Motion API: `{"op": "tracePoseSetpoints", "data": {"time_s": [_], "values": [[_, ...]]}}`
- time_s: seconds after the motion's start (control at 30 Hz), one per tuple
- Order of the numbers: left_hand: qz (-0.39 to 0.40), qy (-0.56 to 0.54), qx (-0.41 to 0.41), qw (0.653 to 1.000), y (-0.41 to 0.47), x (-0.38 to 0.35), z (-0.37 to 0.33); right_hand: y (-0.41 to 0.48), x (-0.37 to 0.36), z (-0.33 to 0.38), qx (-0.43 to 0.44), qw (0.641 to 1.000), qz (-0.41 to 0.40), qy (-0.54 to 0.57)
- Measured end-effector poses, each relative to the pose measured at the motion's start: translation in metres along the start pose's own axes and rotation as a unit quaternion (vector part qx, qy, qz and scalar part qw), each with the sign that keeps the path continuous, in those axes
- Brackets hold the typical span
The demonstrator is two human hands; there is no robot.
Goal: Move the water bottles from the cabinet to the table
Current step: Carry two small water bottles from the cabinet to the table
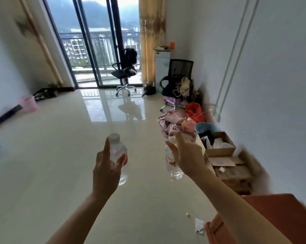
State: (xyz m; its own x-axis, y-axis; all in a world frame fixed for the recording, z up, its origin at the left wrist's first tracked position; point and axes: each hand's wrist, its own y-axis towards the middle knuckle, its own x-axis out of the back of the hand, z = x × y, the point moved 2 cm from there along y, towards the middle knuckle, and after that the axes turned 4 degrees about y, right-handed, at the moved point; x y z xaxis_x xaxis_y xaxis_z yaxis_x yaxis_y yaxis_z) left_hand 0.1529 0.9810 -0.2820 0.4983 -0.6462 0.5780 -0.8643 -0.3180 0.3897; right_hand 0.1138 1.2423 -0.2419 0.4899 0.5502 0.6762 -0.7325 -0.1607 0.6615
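You face a pale, glossy tiled floor [60, 155] that mirrors daylight from the dark-framed sliding glass doors [88, 41] at the far end. Beyond the doors are a balcony railing [78, 39], buildings and hazy hills. A black office chair [125, 71] stands at the doors, with a yellow curtain [152, 41] just beside it. Along the white right wall [272, 67] are a second black chair [178, 74], a red bag [194, 111], a teal basket [206, 127] and open cardboard boxes [219, 147]. A pink bin [29, 103] sits by the left wall [7, 59].
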Motion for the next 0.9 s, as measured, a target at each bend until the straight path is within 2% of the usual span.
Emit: {"op": "tracePoseSetpoints", "data": {"time_s": [0.27,0.53,0.73,0.9], "values": [[-0.122,0.082,0.097,0.984,0.063,0.148,0.147,0.093,-0.165,0.155,0.127,0.987,0.035,0.097],[-0.208,0.139,0.155,0.956,0.103,0.218,0.265,0.153,-0.324,0.272,0.201,0.96,0.079,0.179],[-0.26,0.207,0.139,0.933,0.211,0.267,0.362,0.236,-0.469,0.352,0.219,0.942,0.097,0.234],[-0.28,0.27,0.142,0.91,0.303,0.32,0.41,0.321,-0.557,0.427,0.251,0.923,0.123,0.262]]}}
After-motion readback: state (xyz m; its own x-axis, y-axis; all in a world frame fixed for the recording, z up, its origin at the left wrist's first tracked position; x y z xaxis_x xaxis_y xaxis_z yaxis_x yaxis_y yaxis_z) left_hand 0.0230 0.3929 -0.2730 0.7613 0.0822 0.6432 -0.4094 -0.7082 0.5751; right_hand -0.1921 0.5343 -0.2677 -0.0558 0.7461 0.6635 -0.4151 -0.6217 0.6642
